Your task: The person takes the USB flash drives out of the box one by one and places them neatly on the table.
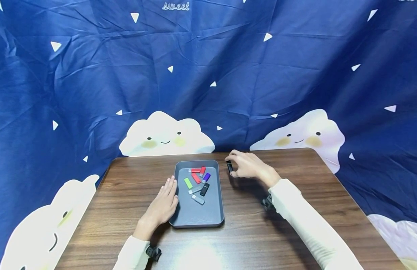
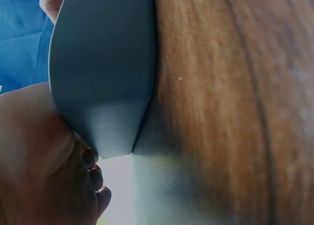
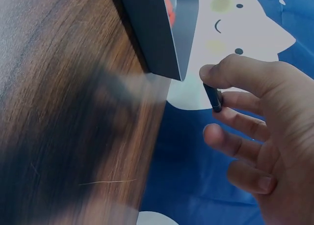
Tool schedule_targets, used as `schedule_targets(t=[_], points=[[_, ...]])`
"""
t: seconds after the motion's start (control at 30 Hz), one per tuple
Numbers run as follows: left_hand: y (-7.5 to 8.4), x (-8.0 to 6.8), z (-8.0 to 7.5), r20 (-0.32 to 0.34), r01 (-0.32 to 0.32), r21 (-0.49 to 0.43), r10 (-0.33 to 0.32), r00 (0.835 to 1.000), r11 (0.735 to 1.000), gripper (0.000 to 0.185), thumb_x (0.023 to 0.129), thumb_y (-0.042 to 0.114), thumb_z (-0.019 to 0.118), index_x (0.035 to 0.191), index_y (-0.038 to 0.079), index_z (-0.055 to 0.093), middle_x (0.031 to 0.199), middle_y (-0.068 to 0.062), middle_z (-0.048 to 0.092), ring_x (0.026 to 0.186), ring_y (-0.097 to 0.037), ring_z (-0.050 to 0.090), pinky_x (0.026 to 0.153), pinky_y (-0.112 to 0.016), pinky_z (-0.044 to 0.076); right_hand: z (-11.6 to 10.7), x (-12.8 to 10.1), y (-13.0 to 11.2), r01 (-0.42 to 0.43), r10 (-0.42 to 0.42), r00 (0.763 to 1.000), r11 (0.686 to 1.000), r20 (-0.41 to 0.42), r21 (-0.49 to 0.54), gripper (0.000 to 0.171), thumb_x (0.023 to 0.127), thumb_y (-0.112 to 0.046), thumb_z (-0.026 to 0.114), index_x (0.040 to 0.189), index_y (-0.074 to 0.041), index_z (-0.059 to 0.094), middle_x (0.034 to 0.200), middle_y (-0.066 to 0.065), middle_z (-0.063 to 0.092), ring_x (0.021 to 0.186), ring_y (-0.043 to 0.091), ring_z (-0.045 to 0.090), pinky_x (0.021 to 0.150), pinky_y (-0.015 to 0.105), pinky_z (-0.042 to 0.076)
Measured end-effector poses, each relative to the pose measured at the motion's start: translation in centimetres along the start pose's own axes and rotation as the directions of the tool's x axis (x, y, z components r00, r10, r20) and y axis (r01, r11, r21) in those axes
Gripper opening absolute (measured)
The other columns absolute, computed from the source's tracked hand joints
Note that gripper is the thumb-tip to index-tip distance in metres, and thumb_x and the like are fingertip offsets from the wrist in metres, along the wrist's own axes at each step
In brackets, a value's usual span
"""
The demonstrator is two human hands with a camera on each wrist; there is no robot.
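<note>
Between thumb and fingers my right hand (image 1: 249,165) pinches a black USB stick (image 1: 229,167), held just right of the tray's far right corner. The same black stick (image 3: 214,98) shows in the right wrist view, apart from the tray wall. My left hand (image 1: 163,200) lies with straight fingers against the left side of the grey tray (image 1: 205,220); its palm (image 2: 29,136) shows close to the tray wall in the left wrist view. Inside the tray lie several USB sticks: red ones, a green one (image 1: 188,183), a purple one (image 1: 206,177), a black one (image 1: 204,189) and grey ones.
The tray stands on a brown wooden table (image 1: 127,187). A blue curtain (image 1: 194,90) with white clouds hangs behind the table's far edge. Dark wrist cameras, one (image 1: 154,253) on the left and one (image 1: 267,202) on the right, sit under the sleeves.
</note>
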State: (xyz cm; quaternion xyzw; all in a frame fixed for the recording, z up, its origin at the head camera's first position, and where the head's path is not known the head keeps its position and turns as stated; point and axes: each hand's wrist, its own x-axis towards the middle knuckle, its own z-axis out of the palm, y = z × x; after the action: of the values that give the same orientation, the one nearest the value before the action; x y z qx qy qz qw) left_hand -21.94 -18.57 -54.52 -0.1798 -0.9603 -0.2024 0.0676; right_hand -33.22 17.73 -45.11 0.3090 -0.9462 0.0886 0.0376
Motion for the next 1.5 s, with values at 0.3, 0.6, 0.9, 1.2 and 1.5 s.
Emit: schedule_targets(t=[0.3,0.6,0.9,1.2,1.5], points=[[0.4,0.1,-0.4,0.038,0.037,-0.009,-0.037,0.999,0.999,0.062,0.109,0.018,0.041,0.162,-0.012,0.03,0.174,-0.027,0.024,0.162,-0.048,0.024,0.13,-0.065,0.027,0.3,0.0,0.8,-0.018,0.018,1.0,1.0,-0.001,0.021,0.057,0.083,-0.035,0.085,0.135,-0.016,0.072,0.135,0.005,0.066,0.092,0.027,0.073,0.082,0.05,0.062],[0.3,0.2,-0.6,0.056,0.039,0.002,-0.039,0.998,0.999,0.062,0.109,0.018,0.044,0.162,-0.012,0.031,0.174,-0.026,0.024,0.162,-0.047,0.025,0.131,-0.063,0.027,1.0,0.3,1.6,-0.057,0.056,0.998,0.998,0.04,0.03,0.057,0.084,-0.035,0.084,0.137,-0.016,0.071,0.139,0.006,0.065,0.099,0.032,0.074,0.086,0.054,0.061],[-0.9,0.3,0.8,0.009,0.016,0.023,-0.016,1.0,1.0,0.062,0.11,0.021,0.043,0.162,-0.011,0.032,0.175,-0.024,0.025,0.162,-0.045,0.027,0.13,-0.062,0.029,2.1,0.4,2.5,-0.089,0.086,0.994,0.995,0.072,0.043,0.058,0.084,-0.034,0.083,0.138,-0.015,0.07,0.139,0.006,0.065,0.102,0.033,0.073,0.088,0.054,0.06],[0.5,0.3,-0.8,0.086,0.061,0.011,-0.062,0.994,0.998,0.062,0.111,0.017,0.044,0.163,-0.011,0.028,0.176,-0.025,0.022,0.164,-0.044,0.022,0.132,-0.06,0.026,3.1,0.5,3.2,-0.111,0.107,0.99,0.993,0.097,0.043,0.059,0.085,-0.033,0.083,0.139,-0.015,0.069,0.137,0.006,0.066,0.095,0.028,0.069,0.086,0.052,0.06],[0.5,0.3,-0.7,0.086,0.066,0.02,-0.068,0.994,0.998,0.062,0.111,0.017,0.045,0.163,-0.01,0.028,0.176,-0.024,0.022,0.164,-0.042,0.021,0.133,-0.059,0.026,3.7,0.3,3.6,-0.121,0.115,0.987,0.992,0.113,0.047,0.057,0.086,-0.029,0.083,0.139,-0.013,0.07,0.137,0.008,0.066,0.1,0.03,0.069,0.091,0.054,0.059]])
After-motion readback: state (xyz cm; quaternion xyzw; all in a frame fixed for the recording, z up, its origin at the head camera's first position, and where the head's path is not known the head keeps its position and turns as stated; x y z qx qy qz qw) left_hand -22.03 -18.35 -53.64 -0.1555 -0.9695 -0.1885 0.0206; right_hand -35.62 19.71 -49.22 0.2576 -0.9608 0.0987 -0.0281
